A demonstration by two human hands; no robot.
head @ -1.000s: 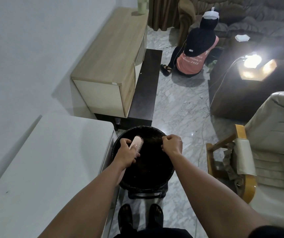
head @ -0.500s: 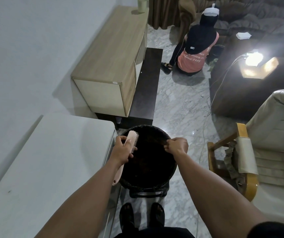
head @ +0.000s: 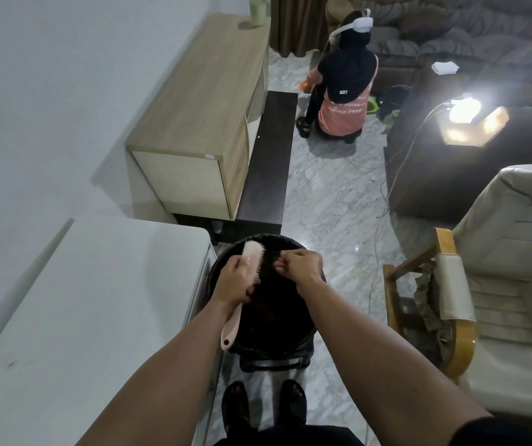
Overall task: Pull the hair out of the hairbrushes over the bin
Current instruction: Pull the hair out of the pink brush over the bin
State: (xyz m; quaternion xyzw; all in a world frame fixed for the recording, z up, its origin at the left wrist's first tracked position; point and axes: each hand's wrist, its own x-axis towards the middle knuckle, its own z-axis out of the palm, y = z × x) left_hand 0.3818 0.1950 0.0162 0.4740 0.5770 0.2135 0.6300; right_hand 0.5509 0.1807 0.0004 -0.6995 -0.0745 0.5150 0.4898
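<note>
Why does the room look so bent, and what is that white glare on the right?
Head view: wide-angle lens bows the wall and cabinet; the glare is a lit lamp, blown out to white; the bin interior is too dark to show hair; hands and brush look sharp.

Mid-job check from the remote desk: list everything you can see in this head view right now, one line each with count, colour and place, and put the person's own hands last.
hairbrush: one, pink, held over the bin, bristles facing right
hair: one dark clump, at the bristles
bin: one, black, round, on the floor under both hands
white surface: one, left of the bin
cabinet: one, light wood, by the left wall
dark bench: one, in front of the cabinet
armchair: one, cream with wooden arms, right
lamp: one, lit, on a dark sofa
other person: one, pink and black clothes, crouched at the far end
left hand: grip round the hairbrush handle
right hand: pinches the hair
</note>
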